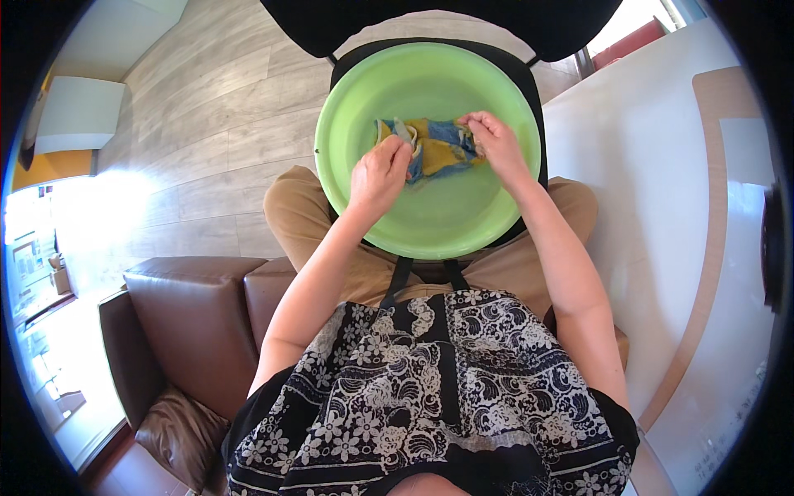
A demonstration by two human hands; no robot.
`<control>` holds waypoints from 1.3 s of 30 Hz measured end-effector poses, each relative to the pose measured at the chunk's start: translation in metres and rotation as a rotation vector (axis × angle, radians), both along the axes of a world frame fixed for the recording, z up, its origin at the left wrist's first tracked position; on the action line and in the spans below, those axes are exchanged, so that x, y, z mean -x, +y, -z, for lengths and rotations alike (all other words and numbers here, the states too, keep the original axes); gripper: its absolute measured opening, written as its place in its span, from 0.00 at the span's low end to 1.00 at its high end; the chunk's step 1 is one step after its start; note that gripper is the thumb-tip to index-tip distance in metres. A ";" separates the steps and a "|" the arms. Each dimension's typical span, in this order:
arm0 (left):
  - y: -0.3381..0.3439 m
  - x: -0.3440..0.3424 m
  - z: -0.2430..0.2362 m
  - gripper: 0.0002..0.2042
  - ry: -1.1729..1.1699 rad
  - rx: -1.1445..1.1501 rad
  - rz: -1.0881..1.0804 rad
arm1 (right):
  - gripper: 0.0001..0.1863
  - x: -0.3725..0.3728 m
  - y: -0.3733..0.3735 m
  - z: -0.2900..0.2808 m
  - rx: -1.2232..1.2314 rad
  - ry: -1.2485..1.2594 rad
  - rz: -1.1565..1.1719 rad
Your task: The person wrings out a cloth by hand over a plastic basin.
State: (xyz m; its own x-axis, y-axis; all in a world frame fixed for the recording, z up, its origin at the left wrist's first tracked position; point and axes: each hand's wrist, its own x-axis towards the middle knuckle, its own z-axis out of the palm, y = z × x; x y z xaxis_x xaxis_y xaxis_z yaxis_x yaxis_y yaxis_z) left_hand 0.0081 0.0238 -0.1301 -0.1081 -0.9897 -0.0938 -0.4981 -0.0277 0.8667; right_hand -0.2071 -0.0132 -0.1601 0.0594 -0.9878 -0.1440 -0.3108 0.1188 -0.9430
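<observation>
A round light-green basin (351,207) with water in it stands in front of me. In it is a blue and yellow patterned cloth (438,153), partly wet and bunched. My left hand (383,169) is closed on the cloth's left end, where a pale edge sticks up beside the fingers. With fingertips pinched, my right hand (494,140) grips the upper right corner of the cloth. Between the two hands the fabric stretches loosely across, low over or in the water; which of these I cannot tell.
The basin rests on a black chair (339,70) between my knees. A brown leather sofa (194,322) is at my left and behind me. Along the right runs a white surface (637,165) with a wood-coloured edge strip (718,207). Grey wood-look flooring (198,149) lies at the far left.
</observation>
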 end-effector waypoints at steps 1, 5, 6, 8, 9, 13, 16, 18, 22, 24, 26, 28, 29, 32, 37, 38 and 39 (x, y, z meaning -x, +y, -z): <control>0.001 0.002 -0.004 0.12 0.036 -0.067 -0.015 | 0.10 -0.001 0.002 -0.004 -0.113 -0.201 -0.004; 0.003 0.001 0.009 0.14 0.112 -0.136 -0.022 | 0.10 -0.009 0.007 -0.012 -0.261 -0.519 -0.040; 0.004 0.001 0.013 0.15 0.287 -0.176 -0.035 | 0.10 -0.012 0.009 -0.016 -0.262 -0.519 -0.042; 0.006 -0.002 0.021 0.16 0.463 -0.214 -0.053 | 0.11 -0.017 0.012 -0.025 -0.371 -0.638 -0.071; 0.006 -0.001 0.018 0.16 0.530 -0.250 -0.051 | 0.11 -0.016 0.013 -0.026 -0.370 -0.637 -0.070; 0.013 0.001 0.004 0.17 0.675 -0.338 -0.073 | 0.11 -0.016 0.019 -0.032 -0.391 -0.766 -0.096; 0.015 0.001 0.002 0.19 0.772 -0.404 -0.065 | 0.11 -0.017 0.023 -0.035 -0.425 -0.819 -0.065; 0.016 0.004 -0.006 0.20 0.781 -0.430 -0.050 | 0.12 -0.017 0.026 -0.037 -0.438 -0.841 -0.041; 0.019 0.008 -0.009 0.23 0.803 -0.461 -0.023 | 0.15 -0.015 0.031 -0.038 -0.439 -0.859 -0.050; 0.020 0.007 -0.007 0.23 0.850 -0.478 -0.029 | 0.16 -0.013 0.034 -0.039 -0.445 -0.889 -0.057; 0.021 0.007 -0.008 0.24 0.897 -0.496 -0.036 | 0.17 -0.012 0.035 -0.040 -0.470 -1.012 -0.043; 0.023 0.012 -0.016 0.25 1.097 -0.531 -0.006 | 0.17 -0.007 0.036 -0.038 -0.453 -1.011 -0.051; 0.023 0.013 -0.019 0.25 1.095 -0.532 -0.006 | 0.17 -0.005 0.037 -0.036 -0.438 -1.008 -0.059; 0.025 0.017 -0.024 0.24 1.142 -0.569 0.045 | 0.17 -0.002 0.041 -0.032 -0.427 -0.971 -0.077; 0.027 0.021 -0.023 0.14 1.026 -0.454 0.024 | 0.17 -0.003 0.043 -0.035 -0.423 -0.971 -0.106; 0.027 0.022 -0.023 0.14 1.025 -0.455 0.025 | 0.16 -0.003 0.043 -0.034 -0.416 -0.982 -0.122; 0.027 0.022 -0.023 0.13 1.020 -0.452 0.026 | 0.16 -0.002 0.044 -0.033 -0.416 -0.982 -0.121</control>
State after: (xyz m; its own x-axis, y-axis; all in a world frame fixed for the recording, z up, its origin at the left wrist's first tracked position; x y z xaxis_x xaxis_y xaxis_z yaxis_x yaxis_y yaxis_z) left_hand -0.0137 0.0506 -0.1069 -0.3602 -0.8833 -0.3000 0.4361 -0.4437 0.7829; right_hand -0.2047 0.0304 -0.1266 0.4268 -0.8518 -0.3039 0.5301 0.5079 -0.6790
